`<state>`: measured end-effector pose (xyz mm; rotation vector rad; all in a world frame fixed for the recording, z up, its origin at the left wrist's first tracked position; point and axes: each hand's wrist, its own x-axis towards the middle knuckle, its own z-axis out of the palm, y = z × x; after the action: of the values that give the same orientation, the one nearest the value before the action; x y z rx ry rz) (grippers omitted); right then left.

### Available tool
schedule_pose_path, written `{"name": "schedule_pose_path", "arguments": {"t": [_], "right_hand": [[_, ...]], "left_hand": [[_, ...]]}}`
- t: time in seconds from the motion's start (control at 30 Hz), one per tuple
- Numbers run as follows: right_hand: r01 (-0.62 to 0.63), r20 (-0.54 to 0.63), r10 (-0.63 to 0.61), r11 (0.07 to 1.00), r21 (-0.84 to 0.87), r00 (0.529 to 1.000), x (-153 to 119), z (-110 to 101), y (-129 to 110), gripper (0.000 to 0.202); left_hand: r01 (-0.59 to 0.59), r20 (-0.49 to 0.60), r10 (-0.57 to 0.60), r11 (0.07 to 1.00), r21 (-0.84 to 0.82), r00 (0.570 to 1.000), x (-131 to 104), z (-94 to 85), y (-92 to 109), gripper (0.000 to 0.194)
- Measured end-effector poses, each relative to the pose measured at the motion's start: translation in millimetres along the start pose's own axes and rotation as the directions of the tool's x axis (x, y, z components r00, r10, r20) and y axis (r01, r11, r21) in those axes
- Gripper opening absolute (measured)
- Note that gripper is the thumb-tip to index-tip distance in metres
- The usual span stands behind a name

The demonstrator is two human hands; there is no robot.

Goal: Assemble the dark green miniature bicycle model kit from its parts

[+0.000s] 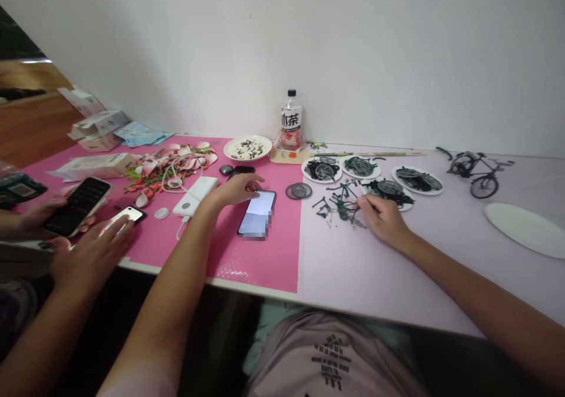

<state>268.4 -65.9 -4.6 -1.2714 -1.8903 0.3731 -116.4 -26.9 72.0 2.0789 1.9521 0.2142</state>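
My left hand (237, 189) hovers at the upper edge of a lit smartphone (257, 214) lying on the pink mat. Its fingers are stretched out and apart, with a fingertip at or just above the screen. My right hand (383, 219) is closed in a pinch at the right side of a loose pile of dark green plastic parts (338, 208); whatever sits between the fingertips is too small to make out. Beside the pile lie two spoked toy wheels (301, 191). An assembled model bicycle (479, 173) stands farther right.
Several plates of dark parts, such as one plate (417, 180), line the back. A white oval plate (525, 229) lies right. A drink bottle (291, 123) stands by the wall. Left are a power bank (195, 195), pink petals (176, 164) and another person's hands (95, 250) with phones.
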Motion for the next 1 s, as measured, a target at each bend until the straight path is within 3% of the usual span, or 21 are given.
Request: {"name": "schedule_pose_path", "arguments": {"t": [0.33, 0.5, 0.73, 0.87, 1.0], "right_hand": [[0.006, -0.004, -0.006, 1.000, 0.001, 1.000, 0.4, 0.6, 1.3, 0.048], [0.005, -0.001, -0.005, 1.000, 0.004, 1.000, 0.4, 0.5, 1.9, 0.047], [-0.004, 0.003, 0.004, 1.000, 0.005, 1.000, 0.1, 0.0, -0.4, 0.047], [-0.002, 0.002, 0.002, 1.000, 0.008, 1.000, 0.8, -0.2, -0.5, 0.049], [0.004, 0.000, -0.004, 1.000, 0.005, 1.000, 0.8, -0.1, 0.1, 0.051]], "left_hand": [[0.089, 0.012, -0.089, 0.996, 0.003, 0.996, 0.6, -0.4, -2.3, 0.071], [0.024, 0.040, -0.025, 0.999, 0.033, 0.999, 0.3, 2.9, -5.5, 0.077], [0.089, -0.021, -0.089, 0.996, -0.014, 0.996, 3.3, 9.3, -11.4, 0.082], [-0.001, -0.012, 0.000, 0.999, -0.045, 1.000, 3.9, 10.3, -11.0, 0.085], [-0.144, 0.071, 0.152, 0.984, -0.101, 0.986, 4.1, 7.2, -9.9, 0.087]]}}
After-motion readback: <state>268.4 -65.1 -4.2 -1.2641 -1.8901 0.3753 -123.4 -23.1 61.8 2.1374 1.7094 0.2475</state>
